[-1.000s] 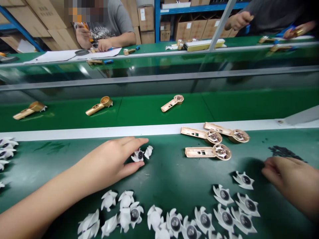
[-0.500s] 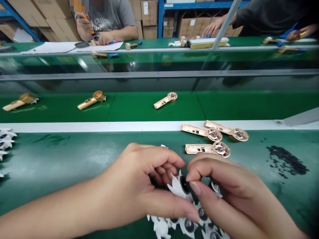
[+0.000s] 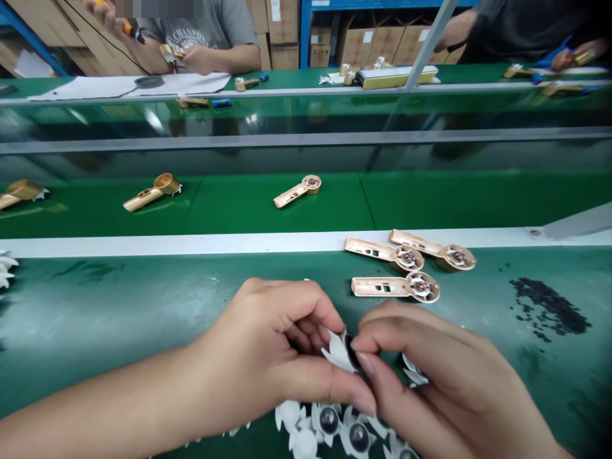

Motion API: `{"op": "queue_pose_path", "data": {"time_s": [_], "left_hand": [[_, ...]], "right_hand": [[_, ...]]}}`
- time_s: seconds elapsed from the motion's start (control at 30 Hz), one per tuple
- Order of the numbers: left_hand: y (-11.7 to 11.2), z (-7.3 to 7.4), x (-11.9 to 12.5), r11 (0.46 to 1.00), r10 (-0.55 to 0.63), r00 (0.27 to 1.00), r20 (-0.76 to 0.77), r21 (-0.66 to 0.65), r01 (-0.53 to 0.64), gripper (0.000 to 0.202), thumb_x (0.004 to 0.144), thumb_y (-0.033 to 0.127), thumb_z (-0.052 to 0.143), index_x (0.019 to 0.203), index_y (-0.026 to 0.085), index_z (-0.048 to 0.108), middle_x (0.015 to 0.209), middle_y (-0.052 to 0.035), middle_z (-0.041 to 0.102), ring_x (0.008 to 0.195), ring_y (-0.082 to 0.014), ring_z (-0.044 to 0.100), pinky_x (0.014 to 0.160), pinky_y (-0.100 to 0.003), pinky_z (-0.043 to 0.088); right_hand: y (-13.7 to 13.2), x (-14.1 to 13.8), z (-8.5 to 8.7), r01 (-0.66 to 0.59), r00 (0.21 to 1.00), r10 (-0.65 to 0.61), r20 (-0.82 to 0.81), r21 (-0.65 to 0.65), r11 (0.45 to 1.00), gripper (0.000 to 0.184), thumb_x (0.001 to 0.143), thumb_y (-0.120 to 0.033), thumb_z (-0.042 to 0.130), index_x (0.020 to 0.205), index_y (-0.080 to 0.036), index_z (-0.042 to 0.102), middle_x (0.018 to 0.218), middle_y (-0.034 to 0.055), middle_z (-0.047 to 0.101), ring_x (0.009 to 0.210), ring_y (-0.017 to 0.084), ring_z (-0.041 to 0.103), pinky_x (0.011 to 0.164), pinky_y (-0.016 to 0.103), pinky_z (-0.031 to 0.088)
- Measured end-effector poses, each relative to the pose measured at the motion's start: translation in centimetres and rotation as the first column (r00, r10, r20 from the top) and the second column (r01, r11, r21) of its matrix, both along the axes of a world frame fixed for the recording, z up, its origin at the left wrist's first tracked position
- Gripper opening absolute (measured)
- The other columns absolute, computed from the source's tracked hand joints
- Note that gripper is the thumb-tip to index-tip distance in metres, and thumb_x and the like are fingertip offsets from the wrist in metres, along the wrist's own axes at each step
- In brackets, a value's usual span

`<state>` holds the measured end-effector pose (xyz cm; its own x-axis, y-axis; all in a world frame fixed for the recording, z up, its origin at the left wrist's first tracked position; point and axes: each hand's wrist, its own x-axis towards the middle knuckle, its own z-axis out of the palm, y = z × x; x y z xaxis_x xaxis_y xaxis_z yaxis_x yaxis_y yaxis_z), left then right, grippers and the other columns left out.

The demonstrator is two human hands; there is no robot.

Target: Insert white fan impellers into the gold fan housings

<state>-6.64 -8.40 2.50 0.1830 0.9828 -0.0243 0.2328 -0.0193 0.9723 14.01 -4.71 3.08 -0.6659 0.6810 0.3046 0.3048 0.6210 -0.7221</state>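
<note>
Item: white fan (image 3: 338, 352), at lower centre, pinched between my left hand (image 3: 253, 344) and right hand (image 3: 430, 376), both nearly closed on it. Long axis tilted; dark hub faces right, blades trail left, and it sits more edge-on than half a second earlier. Directly below: pile of fans (image 3: 329, 424). Upper right, just beyond my right hand: three gold housings (image 3: 394, 287), lying near level. Green desk (image 3: 119, 306) runs left; black granules (image 3: 547, 307) lie right.
</note>
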Motion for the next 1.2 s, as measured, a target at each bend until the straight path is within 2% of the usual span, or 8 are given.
{"op": "queue_pose_path", "data": {"time_s": [0.27, 0.47, 0.57, 0.63, 0.7, 0.77, 0.9, 1.2], "left_hand": [[0.8, 0.1, 0.6, 0.949, 0.126, 0.801, 0.585, -0.306, 0.074, 0.029, 0.072, 0.005, 0.082, 0.084, 0.018, 0.059, 0.082, 0.0005, 0.075, 0.070, -0.0087, 0.069, 0.063, -0.016, 0.054], [1.6, -0.3, 3.0, 0.822, 0.096, 0.658, 0.747, -0.432, 0.371, 0.042, 0.075, 0.028, 0.086, 0.078, 0.018, 0.045, 0.063, 0.0080, 0.057, 0.058, -0.0024, 0.055, 0.062, -0.014, 0.045], [4.4, 0.5, 1.6, 0.923, -0.095, 0.899, 0.427, -0.300, 0.240, 0.057, 0.064, 0.053, 0.088, 0.095, 0.021, 0.052, 0.090, -0.0019, 0.069, 0.080, -0.0149, 0.067, 0.074, -0.027, 0.053], [7.9, 0.5, -0.9, 0.998, 0.049, 0.984, -0.172, 0.040, -0.043, 0.063, 0.070, 0.060, 0.080, 0.113, 0.021, 0.056, 0.120, -0.0098, 0.066, 0.108, -0.0242, 0.064, 0.094, -0.036, 0.050], [12.0, -0.4, -4.1, 0.927, 0.355, 0.636, -0.685, 0.348, -0.143, 0.067, 0.082, 0.062, 0.064, 0.131, 0.019, 0.049, 0.147, -0.0143, 0.048, 0.138, -0.0308, 0.043, 0.116, -0.043, 0.032], [15.5, -1.9, -7.1, 0.935, 0.354, 0.522, -0.776, 0.310, -0.173, 0.068, 0.088, 0.055, 0.057, 0.138, 0.009, 0.046, 0.156, -0.0230, 0.034, 0.147, -0.0390, 0.026, 0.120, -0.052, 0.022], [17.6, -3.8, -10.1, 0.985, 0.163, 0.476, -0.864, 0.115, -0.128, 0.039, 0.093, 0.044, 0.057, 0.116, 0.012, 0.062, 0.125, -0.0165, 0.064, 0.119, -0.0305, 0.059, 0.102, -0.049, 0.045], [6.6, 1.6, -2.2, 1.000, 0.008, 0.638, -0.770, -0.004, -0.017, 0.036, 0.095, 0.057, 0.048, 0.085, 0.022, 0.050, 0.072, 0.0028, 0.060, 0.061, -0.0150, 0.056, 0.056, -0.026, 0.039]], "right_hand": [[-0.3, 0.6, -1.6, 0.081, 0.964, -0.075, -0.254, 0.012, 0.997, 0.043, 0.082, -0.025, 0.078, 0.123, -0.027, 0.066, 0.109, 0.0077, 0.069, 0.100, 0.022, 0.071, 0.083, 0.029, 0.062], [-0.5, 1.5, -2.1, 0.228, 0.959, -0.203, -0.195, 0.113, 0.967, 0.053, 0.080, -0.019, 0.078, 0.129, -0.032, 0.065, 0.117, 0.0078, 0.073, 0.099, 0.028, 0.074, 0.087, 0.038, 0.063], [-0.3, 1.9, -1.6, 0.306, 0.927, -0.285, -0.242, 0.051, 0.951, 0.047, 0.079, -0.019, 0.079, 0.123, -0.033, 0.069, 0.113, 0.0054, 0.076, 0.098, 0.028, 0.074, 0.088, 0.039, 0.063], [0.2, 2.0, -1.5, 0.368, 0.874, -0.381, -0.302, -0.101, 0.924, 0.042, 0.080, -0.020, 0.079, 0.119, -0.034, 0.069, 0.110, 0.0040, 0.077, 0.091, 0.025, 0.075, 0.086, 0.037, 0.063], [1.0, 2.0, -1.6, 0.349, 0.825, -0.453, -0.339, -0.325, 0.879, 0.034, 0.082, -0.021, 0.077, 0.113, -0.033, 0.068, 0.109, 0.0025, 0.077, 0.080, 0.019, 0.074, 0.078, 0.031, 0.065], [1.8, 1.9, -1.9, 0.235, 0.807, -0.467, -0.360, -0.531, 0.814, 0.027, 0.084, -0.022, 0.076, 0.107, -0.032, 0.069, 0.111, 0.0019, 0.077, 0.078, 0.015, 0.074, 0.071, 0.025, 0.064], [2.8, 1.6, -2.4, 0.052, 0.756, -0.505, -0.416, -0.731, 0.681, 0.021, 0.079, -0.022, 0.081, 0.097, -0.029, 0.071, 0.113, 0.0023, 0.075, 0.090, 0.016, 0.074, 0.075, 0.021, 0.063], [1.7, 1.6, -2.7, 0.189, 0.807, -0.464, -0.365, -0.584, 0.789, 0.025, 0.073, -0.018, 0.084, 0.089, -0.029, 0.069, 0.103, -0.0008, 0.072, 0.087, 0.014, 0.074, 0.076, 0.016, 0.062]]}}
